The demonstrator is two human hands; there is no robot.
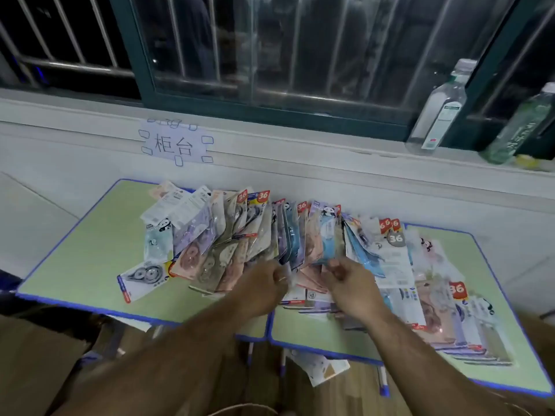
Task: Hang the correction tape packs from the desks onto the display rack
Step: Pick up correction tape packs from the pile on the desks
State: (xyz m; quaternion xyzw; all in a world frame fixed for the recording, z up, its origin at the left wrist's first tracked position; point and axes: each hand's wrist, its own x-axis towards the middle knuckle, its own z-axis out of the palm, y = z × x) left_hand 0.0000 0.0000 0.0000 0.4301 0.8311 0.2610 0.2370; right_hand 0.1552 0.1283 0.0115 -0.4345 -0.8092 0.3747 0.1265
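Note:
Several correction tape packs [264, 235] lie fanned in a long overlapping row across two green desks [81, 259]. Many carry red "36" stickers. My left hand [264, 289] rests on the near edge of the row at the middle, its fingers curled onto the packs' lower ends. Close beside it, my right hand [351, 283] pinches the bottom edge of a pack in the middle of the row. The display rack is not in view.
The second desk [330, 337] butts against the first on the right. A pack [318, 367] lies on the floor under the desks. Two bottles [438, 112] stand on the window ledge at the back right. A paper sign [174, 142] is taped to the wall.

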